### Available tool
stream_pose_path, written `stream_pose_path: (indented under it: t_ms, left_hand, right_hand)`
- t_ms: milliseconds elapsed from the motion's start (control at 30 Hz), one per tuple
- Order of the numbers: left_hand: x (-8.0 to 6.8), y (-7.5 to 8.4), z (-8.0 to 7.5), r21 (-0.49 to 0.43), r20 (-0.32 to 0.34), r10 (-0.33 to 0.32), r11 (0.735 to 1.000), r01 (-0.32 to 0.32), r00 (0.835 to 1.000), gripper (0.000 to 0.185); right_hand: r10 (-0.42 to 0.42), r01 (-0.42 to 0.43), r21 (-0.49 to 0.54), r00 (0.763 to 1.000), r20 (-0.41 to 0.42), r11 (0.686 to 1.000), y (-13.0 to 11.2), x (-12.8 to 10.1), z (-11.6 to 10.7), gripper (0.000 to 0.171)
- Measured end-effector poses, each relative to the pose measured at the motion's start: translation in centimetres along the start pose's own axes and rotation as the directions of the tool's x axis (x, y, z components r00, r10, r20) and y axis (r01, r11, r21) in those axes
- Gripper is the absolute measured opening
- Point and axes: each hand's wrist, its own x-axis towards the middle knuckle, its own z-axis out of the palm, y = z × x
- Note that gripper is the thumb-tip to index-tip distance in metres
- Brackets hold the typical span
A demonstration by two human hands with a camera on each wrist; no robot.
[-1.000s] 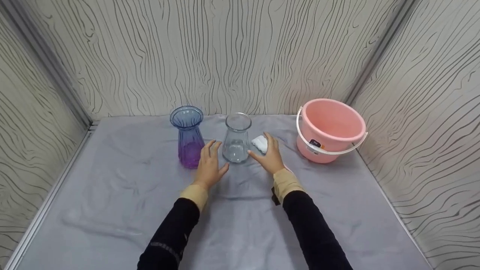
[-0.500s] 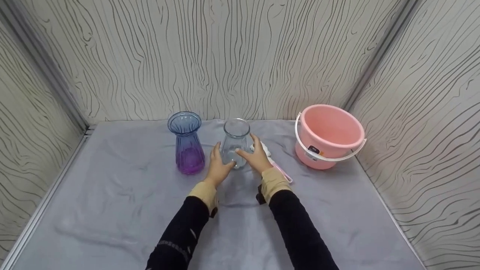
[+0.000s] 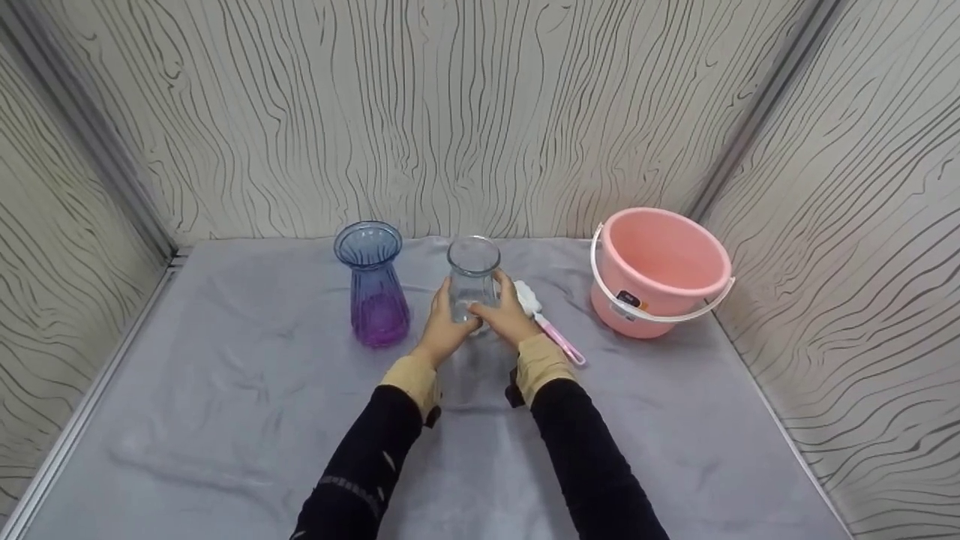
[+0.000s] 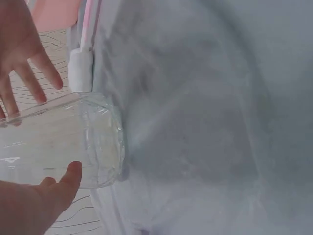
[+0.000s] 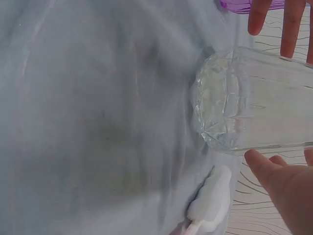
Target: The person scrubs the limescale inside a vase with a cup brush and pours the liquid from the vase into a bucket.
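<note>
A clear glass vase (image 3: 472, 271) stands upright on the grey cloth (image 3: 225, 390). My left hand (image 3: 442, 326) wraps its lower left side and my right hand (image 3: 505, 315) wraps its lower right side. In the left wrist view the vase (image 4: 63, 142) has my left thumb below it and the right hand's fingers (image 4: 27, 58) above it. In the right wrist view the vase's base (image 5: 220, 98) rests on the cloth, with my right thumb beside it.
A blue-to-purple glass vase (image 3: 373, 285) stands just left of the hands. A brush with a white sponge head and pink handle (image 3: 544, 319) lies just right of them. A pink bucket (image 3: 660, 270) with a white handle stands at the right. Patterned walls enclose three sides.
Both hands came in from either side of the clear vase and closed round its lower body. The brush's pink handle, hidden before, now shows.
</note>
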Motion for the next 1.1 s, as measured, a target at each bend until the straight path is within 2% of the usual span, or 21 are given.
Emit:
stream_pose_path:
  t_ms: [100, 200, 300, 433, 600, 733, 800, 933, 1100]
  left_hand:
    - [0.0, 0.1, 0.1, 0.021, -0.005, -0.01, 1.0, 0.01, 1.0, 0.098]
    - [-0.2, 0.1, 0.4, 0.05, -0.037, 0.0, 0.999, 0.002, 0.999, 0.095]
    - [-0.4, -0.1, 0.8, 0.075, -0.096, 0.056, 0.996, -0.049, 0.994, 0.09]
    - [-0.8, -0.5, 1.6, 0.09, -0.17, 0.129, 0.989, -0.115, 0.977, 0.083]
    - [-0.9, -0.8, 2.1, 0.04, -0.201, 0.179, 0.984, -0.174, 0.963, 0.075]
    - [-1.0, -0.9, 2.2, -0.025, -0.205, 0.156, 0.986, -0.165, 0.966, 0.07]
    - [-1.1, -1.0, 2.2, -0.019, -0.212, 0.153, 0.987, -0.161, 0.965, 0.072]
    - [-1.4, -1.3, 2.2, 0.089, -0.228, 0.207, 0.978, -0.191, 0.951, 0.08]
    - [-1.4, -1.7, 2.2, 0.252, -0.214, 0.311, 0.933, -0.255, 0.926, 0.084]
  right_hand:
    - [-0.031, 0.03, -0.017, 0.998, -0.056, 0.999, 0.3, 0.0, 0.3, 0.085]
    - [-0.061, 0.056, -0.039, 0.991, -0.119, 0.998, 0.4, 0.0, 0.8, 0.081]
    - [-0.08, 0.072, -0.047, 0.978, -0.195, 0.996, 0.2, -0.1, 1.3, 0.086]
    - [-0.108, 0.105, -0.025, 0.955, -0.275, 0.994, 0.0, -0.2, 1.8, 0.091]
    - [-0.148, 0.145, -0.033, 0.935, -0.321, 0.989, -0.2, -0.4, 1.8, 0.082]
    - [-0.165, 0.149, -0.074, 0.924, -0.345, 0.986, -0.1, -0.5, 1.9, 0.08]
    - [-0.18, 0.158, -0.09, 0.915, -0.36, 0.983, 0.1, -0.6, 2.1, 0.078]
    - [-0.24, 0.217, -0.102, 0.885, -0.399, 0.971, 0.8, -0.9, 2.6, 0.072]
    - [-0.317, 0.3, -0.108, 0.848, -0.424, 0.948, 1.6, -1.5, 2.7, 0.071]
